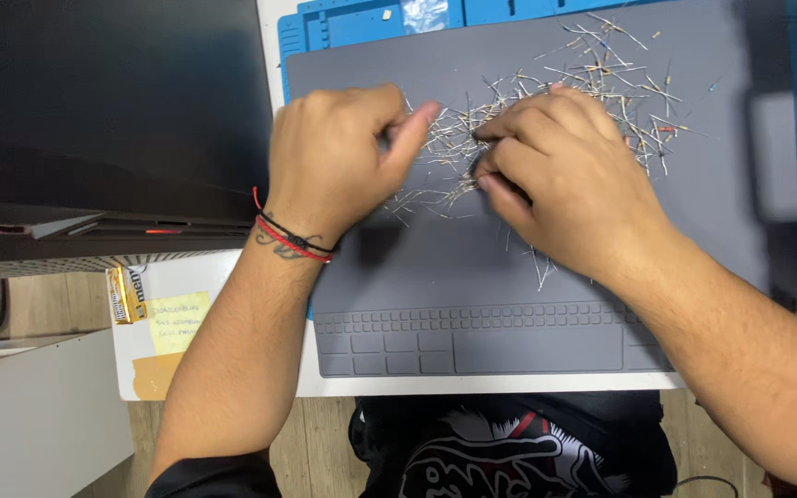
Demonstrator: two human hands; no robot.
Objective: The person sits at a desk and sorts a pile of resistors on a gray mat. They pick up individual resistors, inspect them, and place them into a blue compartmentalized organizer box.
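A scattered pile of thin wire-leaded components [592, 69] lies on a grey work mat [472, 277]. My left hand [339, 157] rests on the pile's left side, thumb and fingers pinched together over the leads; what it pinches is hidden. A red and black cord bracelet circles that wrist. My right hand [560, 180] lies palm down on the middle of the pile, fingers curled and pressing on the components. Whether it grips any is not visible.
A blue mat [362, 20] shows behind the grey one. A large black device [103, 120] fills the left. A yellow sticky note [175, 321] and a small yellow packet [124, 295] sit on the white table corner. The grey mat's front has small tray compartments [472, 337].
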